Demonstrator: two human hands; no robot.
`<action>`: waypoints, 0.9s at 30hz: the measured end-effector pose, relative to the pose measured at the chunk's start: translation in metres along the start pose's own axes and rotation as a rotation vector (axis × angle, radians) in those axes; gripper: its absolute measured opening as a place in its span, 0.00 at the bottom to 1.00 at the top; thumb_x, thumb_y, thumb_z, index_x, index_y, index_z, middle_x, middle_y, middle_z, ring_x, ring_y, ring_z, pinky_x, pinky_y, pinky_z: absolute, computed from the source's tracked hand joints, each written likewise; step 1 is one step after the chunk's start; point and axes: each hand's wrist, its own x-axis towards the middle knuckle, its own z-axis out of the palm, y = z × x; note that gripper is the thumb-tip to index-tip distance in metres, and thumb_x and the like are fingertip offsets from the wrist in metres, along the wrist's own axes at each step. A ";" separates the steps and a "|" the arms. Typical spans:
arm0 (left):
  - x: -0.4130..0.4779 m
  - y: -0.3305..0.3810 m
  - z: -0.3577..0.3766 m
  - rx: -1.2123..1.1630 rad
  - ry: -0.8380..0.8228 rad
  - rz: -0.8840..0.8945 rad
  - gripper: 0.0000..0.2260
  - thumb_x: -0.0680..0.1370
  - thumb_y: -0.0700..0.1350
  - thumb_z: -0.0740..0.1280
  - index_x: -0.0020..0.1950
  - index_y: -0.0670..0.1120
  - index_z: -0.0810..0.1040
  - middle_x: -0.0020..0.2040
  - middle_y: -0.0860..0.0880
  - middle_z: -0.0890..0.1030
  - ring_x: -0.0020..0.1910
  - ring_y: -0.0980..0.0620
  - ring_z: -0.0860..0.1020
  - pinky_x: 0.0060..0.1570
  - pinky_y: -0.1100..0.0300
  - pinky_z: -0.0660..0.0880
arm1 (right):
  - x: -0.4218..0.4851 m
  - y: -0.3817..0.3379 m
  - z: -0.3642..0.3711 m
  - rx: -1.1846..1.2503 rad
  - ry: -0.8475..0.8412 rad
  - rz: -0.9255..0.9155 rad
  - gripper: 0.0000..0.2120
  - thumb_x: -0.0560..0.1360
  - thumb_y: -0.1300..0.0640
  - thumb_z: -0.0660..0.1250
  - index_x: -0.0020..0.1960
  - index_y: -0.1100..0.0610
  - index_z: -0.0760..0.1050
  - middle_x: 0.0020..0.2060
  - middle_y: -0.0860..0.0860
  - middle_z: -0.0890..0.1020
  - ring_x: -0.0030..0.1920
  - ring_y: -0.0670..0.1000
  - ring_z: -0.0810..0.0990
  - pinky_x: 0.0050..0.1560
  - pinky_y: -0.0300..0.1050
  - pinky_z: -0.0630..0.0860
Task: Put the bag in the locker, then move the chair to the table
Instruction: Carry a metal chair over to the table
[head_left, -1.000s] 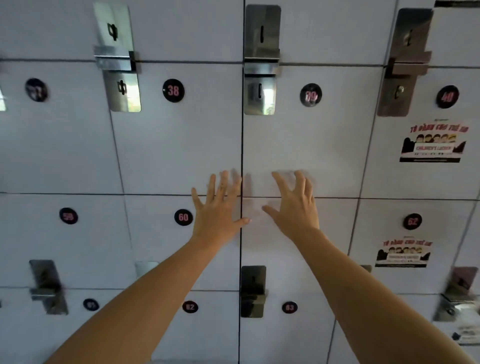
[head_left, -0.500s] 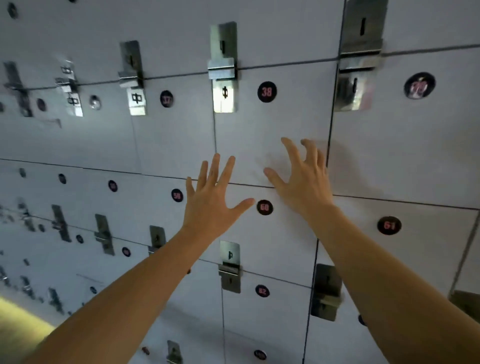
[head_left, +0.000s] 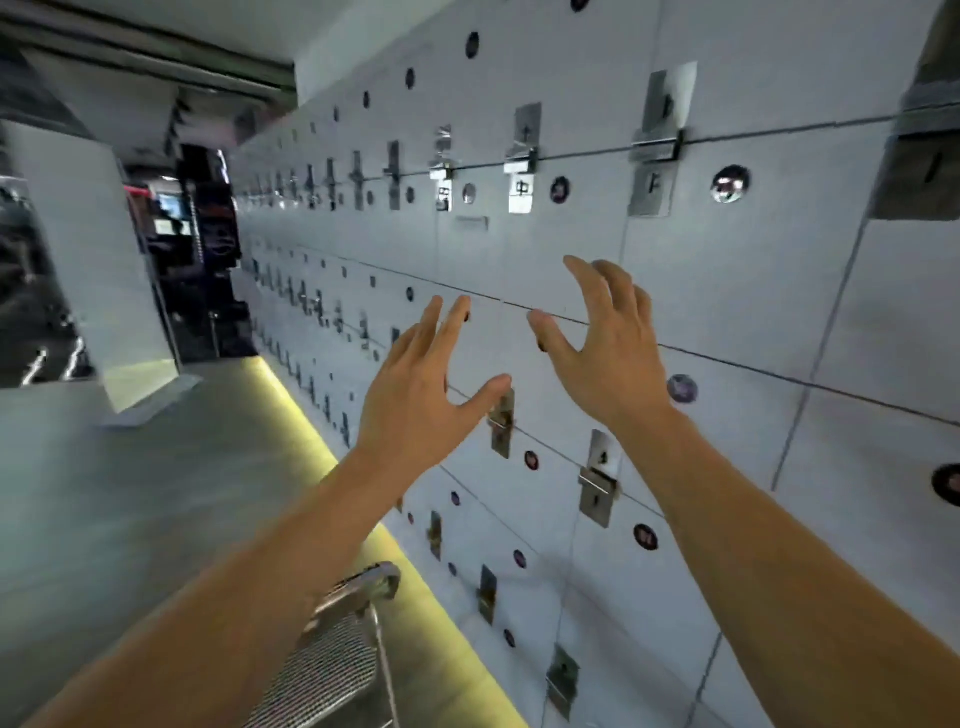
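A wall of white lockers with metal latches and round number stickers fills the right side, all doors shut. My left hand and my right hand are raised in front of the lockers, fingers spread, holding nothing and apart from the doors. Low down, under my left forearm, shows the metal mesh back of a chair. No bag is in view.
A grey floor stretches to the left, with a lit yellow strip along the locker base. A white pillar stands at the left, with a dark area of screens behind it.
The view has swung to the left, along the locker row. My hands have come off the locker doors and stay open. The chair and the floor have come into sight.
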 end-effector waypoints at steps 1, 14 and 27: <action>-0.005 -0.019 -0.010 0.018 0.003 -0.039 0.38 0.75 0.67 0.60 0.79 0.59 0.48 0.81 0.54 0.50 0.77 0.47 0.57 0.70 0.50 0.63 | 0.002 -0.016 0.018 0.038 -0.014 -0.021 0.31 0.78 0.38 0.60 0.77 0.49 0.60 0.74 0.54 0.63 0.73 0.58 0.61 0.72 0.57 0.64; -0.111 -0.177 -0.094 0.193 0.127 -0.513 0.35 0.73 0.67 0.63 0.78 0.61 0.56 0.78 0.57 0.61 0.73 0.48 0.68 0.66 0.45 0.70 | -0.025 -0.177 0.186 0.481 -0.347 -0.237 0.28 0.79 0.41 0.62 0.75 0.52 0.64 0.70 0.53 0.68 0.71 0.55 0.65 0.68 0.52 0.67; -0.261 -0.175 -0.114 0.298 0.393 -1.052 0.31 0.74 0.57 0.70 0.75 0.55 0.65 0.53 0.54 0.83 0.45 0.50 0.83 0.50 0.52 0.79 | -0.140 -0.244 0.257 0.807 -0.755 -0.354 0.23 0.76 0.47 0.68 0.66 0.57 0.74 0.62 0.57 0.76 0.64 0.57 0.74 0.65 0.46 0.66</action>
